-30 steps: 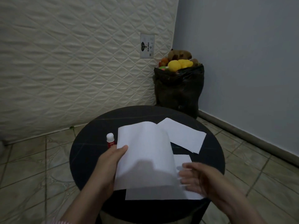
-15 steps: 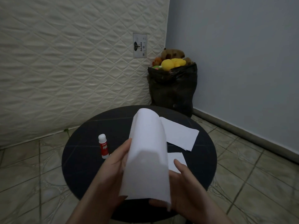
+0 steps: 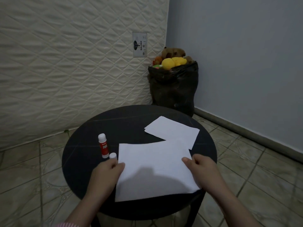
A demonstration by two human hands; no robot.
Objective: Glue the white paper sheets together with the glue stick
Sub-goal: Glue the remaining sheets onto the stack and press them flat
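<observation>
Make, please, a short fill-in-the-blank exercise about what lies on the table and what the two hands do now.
1. The glue stick stands on the round black ____.
2. The left hand and the right hand hold the near white ____ by its side edges.
3. Its small white ____ stands beside the glue stick's base.
4. A black bag full of soft ____ stands in the corner.

Missing words: table; sheet; cap; toys

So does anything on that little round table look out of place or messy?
Only small things. The glue stick stands upright, and a small white piece, perhaps a cap, sits loose beside its base. The near paper sheet overhangs the table edge, held by both hands. No spills or tears show.
</observation>
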